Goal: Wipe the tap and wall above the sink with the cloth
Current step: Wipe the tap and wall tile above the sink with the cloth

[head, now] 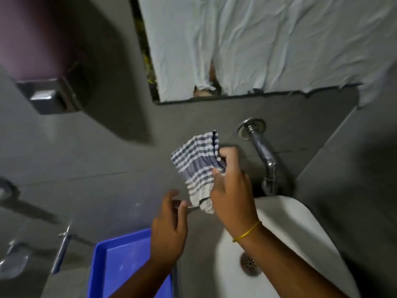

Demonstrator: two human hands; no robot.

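Observation:
A blue-and-white checked cloth (196, 168) hangs folded in front of the grey wall (129, 164), left of the chrome tap (263, 153). My right hand (231, 186) grips the cloth along its right edge, a yellow band on the wrist. My left hand (169, 224) is just below and left of the cloth, fingers apart, holding nothing. The tap comes out of the wall at a round flange and points down over the white sink (300, 233). The cloth is a short way from the tap and not touching it.
A blue plastic tray (120, 261) lies at the lower left beside the sink. A dark dispenser (47, 93) hangs on the wall at the upper left. A mirror covered by pale sheeting (257, 46) is above the tap. Metal fittings (62, 246) sit at the far left.

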